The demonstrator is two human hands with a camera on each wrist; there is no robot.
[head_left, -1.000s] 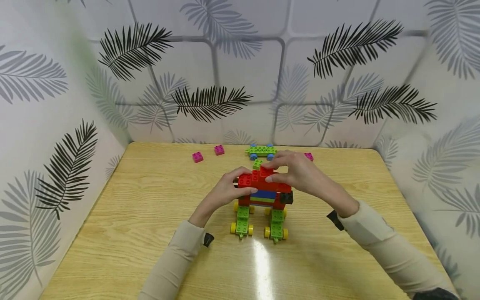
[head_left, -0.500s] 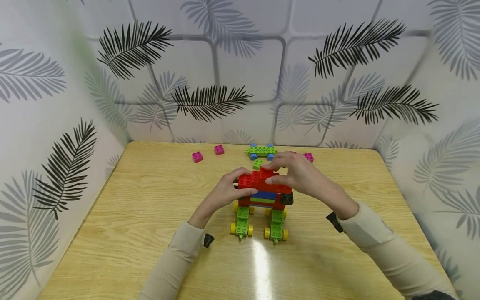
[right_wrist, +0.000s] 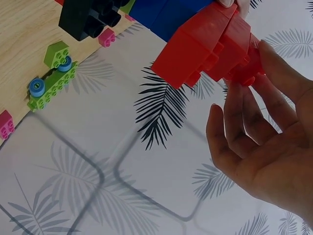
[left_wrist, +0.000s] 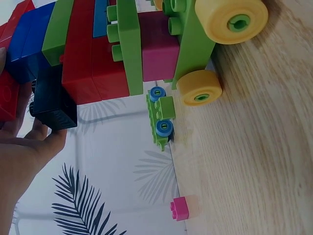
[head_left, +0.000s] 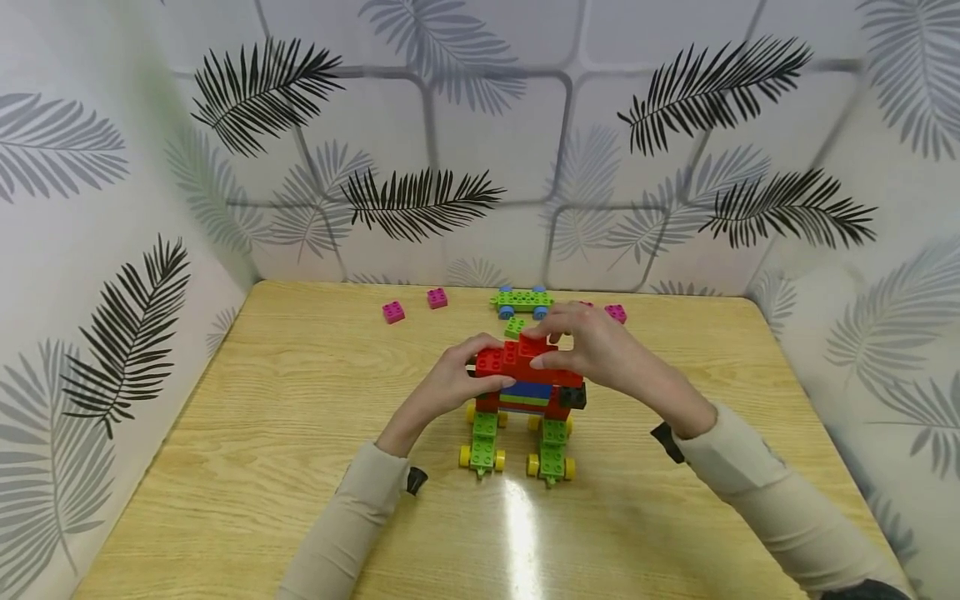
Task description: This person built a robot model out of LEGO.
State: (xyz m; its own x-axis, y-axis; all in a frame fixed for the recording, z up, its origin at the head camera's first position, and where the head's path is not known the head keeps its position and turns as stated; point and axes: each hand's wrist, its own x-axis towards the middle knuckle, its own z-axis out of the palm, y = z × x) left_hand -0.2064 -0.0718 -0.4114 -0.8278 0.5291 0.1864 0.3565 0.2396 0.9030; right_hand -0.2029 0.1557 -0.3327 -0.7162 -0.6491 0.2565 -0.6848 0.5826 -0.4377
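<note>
A toy figure of stacked building blocks stands on the table, its body banded in red, blue (head_left: 529, 390) and green. Two green wheeled bases (head_left: 483, 454) with yellow wheels carry it. My left hand (head_left: 450, 382) grips the red upper left end, thumb along the near side and fingers behind. On top, my right hand (head_left: 603, 348) pinches a red brick (head_left: 533, 344) between thumb and fingers; in the right wrist view this red brick (right_wrist: 248, 66) sits against the other red ones. A black brick (head_left: 573, 396) juts from the right end. Finger ends behind the stack are hidden.
At the table's back edge stands a green wheeled base (head_left: 522, 301) with blue wheels, a small green brick (head_left: 514, 327) before it. Loose pink bricks (head_left: 393, 312) lie to its left, and another pink brick (head_left: 615, 313) to its right. A patterned wall (head_left: 480, 125) rises behind.
</note>
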